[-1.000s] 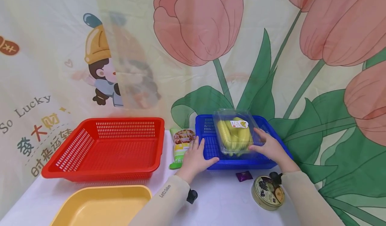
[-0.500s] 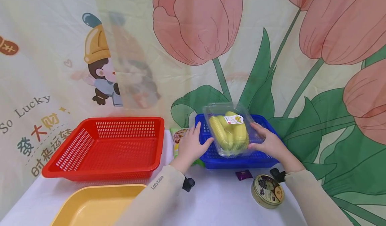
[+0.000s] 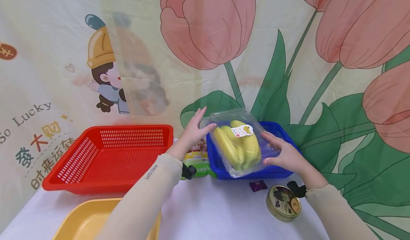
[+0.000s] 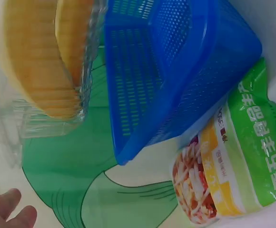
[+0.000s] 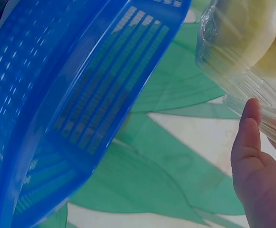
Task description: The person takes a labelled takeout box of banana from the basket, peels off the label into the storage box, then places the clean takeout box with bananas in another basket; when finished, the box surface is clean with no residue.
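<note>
A clear plastic clamshell box of bananas (image 3: 237, 145), with a white label on its lid, is held tilted above the blue basket (image 3: 219, 173) in the head view. My right hand (image 3: 284, 155) pinches the box's right edge. In the right wrist view, the thumb (image 5: 248, 124) lies against the rim, other fingers partly hidden. My left hand (image 3: 192, 130) is beside the box's upper left corner, fingers straight and spread, thumb right at the rim. The left wrist view has its fingertips (image 4: 13, 199) below the box's end.
A green food packet (image 3: 196, 163) lies left of the blue basket. The red basket (image 3: 107, 188) and a yellow tray (image 3: 80, 211) stand at left. In front of the blue basket are a small purple packet (image 3: 258, 186) and a round tin (image 3: 283, 203).
The banana box has risen from the blue basket, come left and nearer, and turned a little. My left hand has moved up and left to its side; my right hand keeps hold of the box.
</note>
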`<state>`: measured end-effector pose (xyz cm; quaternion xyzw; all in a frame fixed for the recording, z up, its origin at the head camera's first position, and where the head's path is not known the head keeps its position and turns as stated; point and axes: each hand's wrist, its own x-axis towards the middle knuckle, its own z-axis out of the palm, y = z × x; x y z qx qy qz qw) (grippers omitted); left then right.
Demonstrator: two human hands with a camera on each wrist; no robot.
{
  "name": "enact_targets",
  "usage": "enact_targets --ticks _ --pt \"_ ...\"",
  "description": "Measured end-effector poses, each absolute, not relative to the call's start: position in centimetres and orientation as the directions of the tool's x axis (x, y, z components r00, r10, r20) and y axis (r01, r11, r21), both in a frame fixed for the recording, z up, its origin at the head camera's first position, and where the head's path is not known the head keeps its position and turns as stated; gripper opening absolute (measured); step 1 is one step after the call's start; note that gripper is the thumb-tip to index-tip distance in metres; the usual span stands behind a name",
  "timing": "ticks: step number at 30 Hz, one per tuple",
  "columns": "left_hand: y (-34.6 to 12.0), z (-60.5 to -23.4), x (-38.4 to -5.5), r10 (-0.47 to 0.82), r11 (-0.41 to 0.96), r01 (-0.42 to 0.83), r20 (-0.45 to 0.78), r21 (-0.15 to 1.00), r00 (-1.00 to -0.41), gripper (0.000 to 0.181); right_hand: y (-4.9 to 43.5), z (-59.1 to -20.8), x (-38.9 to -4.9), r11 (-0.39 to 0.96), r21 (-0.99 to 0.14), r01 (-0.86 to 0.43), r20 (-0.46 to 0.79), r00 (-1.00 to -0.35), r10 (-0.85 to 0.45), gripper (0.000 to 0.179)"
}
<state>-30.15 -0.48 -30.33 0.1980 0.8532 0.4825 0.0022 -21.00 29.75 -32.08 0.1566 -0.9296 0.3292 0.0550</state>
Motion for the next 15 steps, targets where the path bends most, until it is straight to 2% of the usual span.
enact_targets --ticks 6,15 --pt "-1.3 -30.2 -30.5 0.308 0.430 0.247 0.116 0.869 -0.944 0.076 28.6 -32.1 -20.5 0.670 -0.610 -0.423 0.251 -0.905 -0.343 0.091" --pt "-1.8 -30.7 -30.1 0.342 0.359 0.252 0.125 0.898 -0.931 0.056 28.3 -32.3 -20.0 0.617 -0.611 -0.496 0.298 -0.866 -0.402 0.090"
